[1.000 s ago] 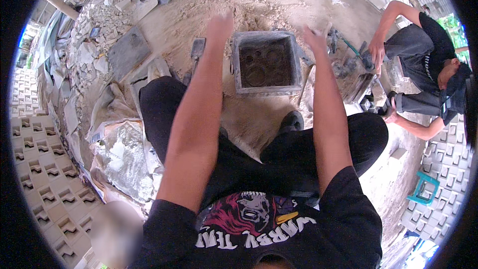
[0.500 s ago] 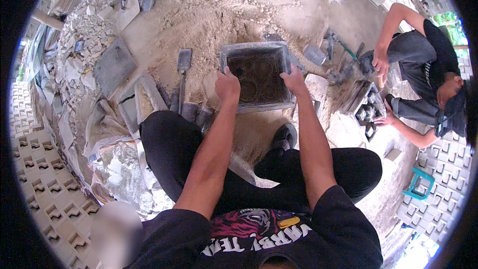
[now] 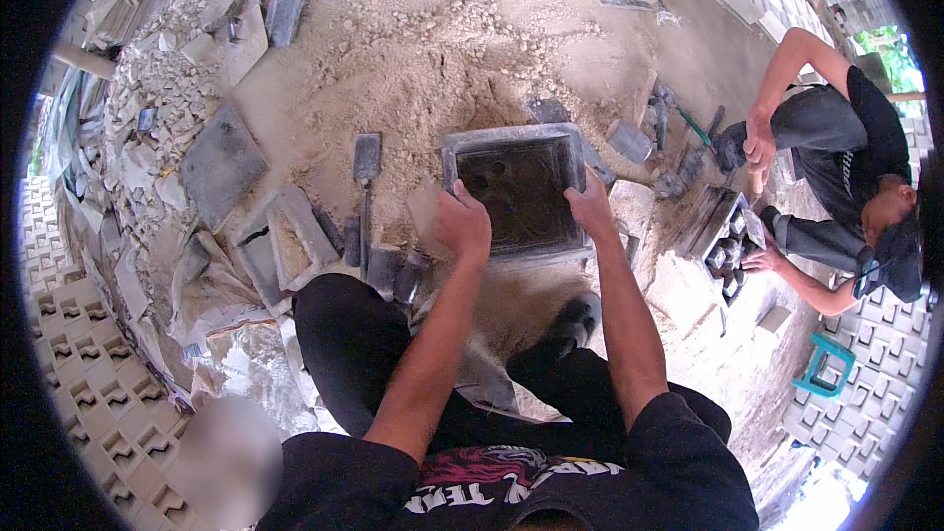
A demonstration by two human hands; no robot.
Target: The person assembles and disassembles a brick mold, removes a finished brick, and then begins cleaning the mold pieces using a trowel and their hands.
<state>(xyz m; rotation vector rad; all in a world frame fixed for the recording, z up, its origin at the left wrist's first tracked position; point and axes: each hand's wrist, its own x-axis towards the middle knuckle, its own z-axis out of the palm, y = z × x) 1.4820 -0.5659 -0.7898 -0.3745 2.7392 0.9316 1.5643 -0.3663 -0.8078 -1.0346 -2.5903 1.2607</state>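
Note:
A rectangular grey mould box (image 3: pixel 580 152) with a thick rim sits low in front of me, above the sandy ground. Its inside is dark, with faint round shapes on the bottom. My left hand (image 3: pixel 464 223) is closed on its left side, thumb on the rim. On the opposite side my right hand (image 3: pixel 590 205) grips the edge the same way. To the left of the box lies a small flat-bladed shovel (image 3: pixel 367 157), blade pointing away. Whether the box rests on the ground or is slightly raised, I cannot tell.
At right a co-worker (image 3: pixel 836 138) crouches over a mould with several block shapes (image 3: pixel 728 251). A dark slab (image 3: pixel 223 165) and rubble (image 3: pixel 162 88) lie left. Pale sand (image 3: pixel 423 49) spreads beyond the box. A teal stool (image 3: pixel 824 366) stands at lower right.
The whole view has shifted, so the box, my hands and the ground all appear lower in the picture. Both hands keep their hold on the box's sides.

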